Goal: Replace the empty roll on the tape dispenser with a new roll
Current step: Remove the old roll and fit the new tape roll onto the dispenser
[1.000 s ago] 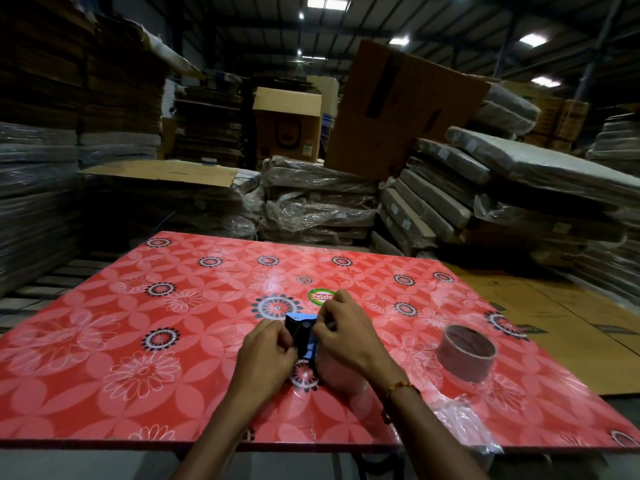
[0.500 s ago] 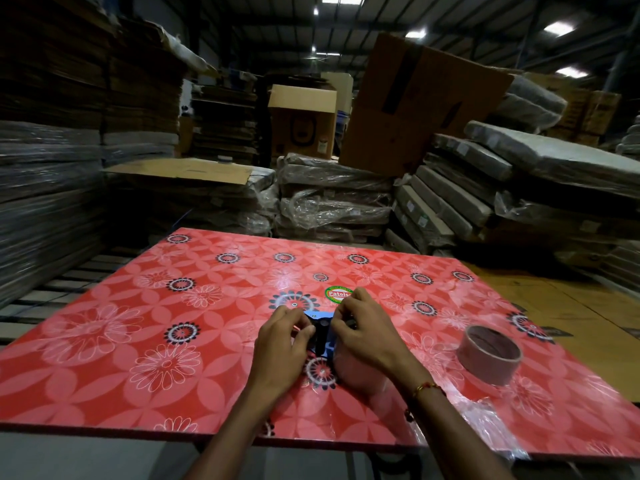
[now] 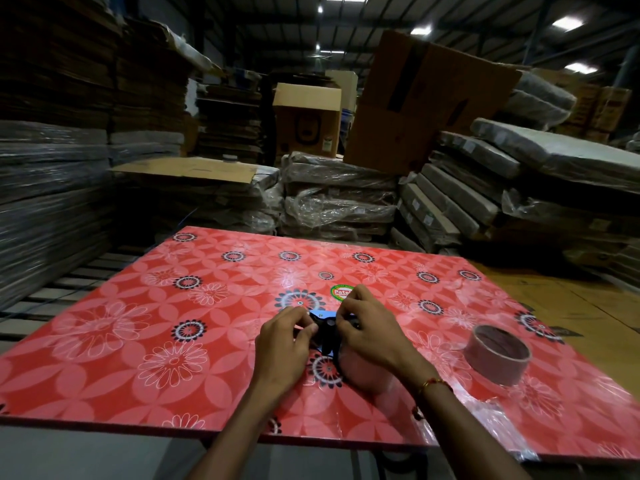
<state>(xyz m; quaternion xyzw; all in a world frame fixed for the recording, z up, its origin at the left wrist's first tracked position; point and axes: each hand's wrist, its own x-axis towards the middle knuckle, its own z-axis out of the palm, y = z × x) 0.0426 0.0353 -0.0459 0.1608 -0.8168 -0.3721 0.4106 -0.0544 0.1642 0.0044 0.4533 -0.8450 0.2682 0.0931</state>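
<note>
Pinching the dispenser (image 3: 325, 332) with both hands (image 3: 282, 344) (image 3: 369, 336); tape could snag there. Core (image 3: 497, 356) sits at 3 o'clock.

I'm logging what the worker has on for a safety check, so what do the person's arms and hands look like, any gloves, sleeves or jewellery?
Both hands, left and right, are bare, with no gloves. The forearms are uncovered too; no sleeve shows within the picture. The only thing worn is a thin thread bracelet in red and gold tones on the right wrist. No rings or watch are visible.
</note>
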